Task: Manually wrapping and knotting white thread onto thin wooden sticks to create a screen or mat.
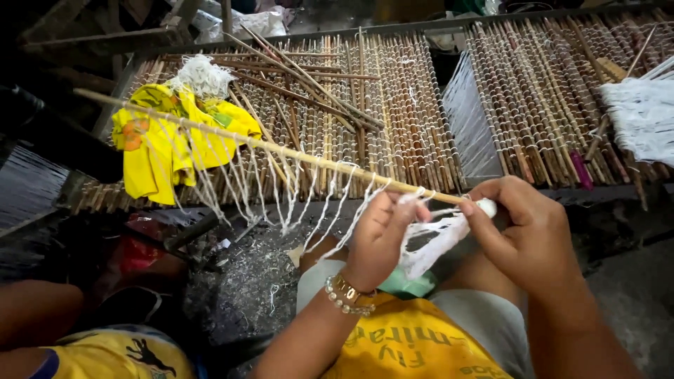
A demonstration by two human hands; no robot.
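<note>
Over your lap, your left hand [379, 235] pinches the white string [432, 242] tight while your right hand [523, 231] grips the end of the long bamboo stick [267, 145], so the loops stay on.

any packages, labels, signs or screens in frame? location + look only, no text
No packages, signs or screens show.
Printed garment: bottom centre, on the person's lap below the left hand and right hand; yellow with an orange print.
Second printed garment: bottom left, on another person; yellow with a dark animal figure.
</note>
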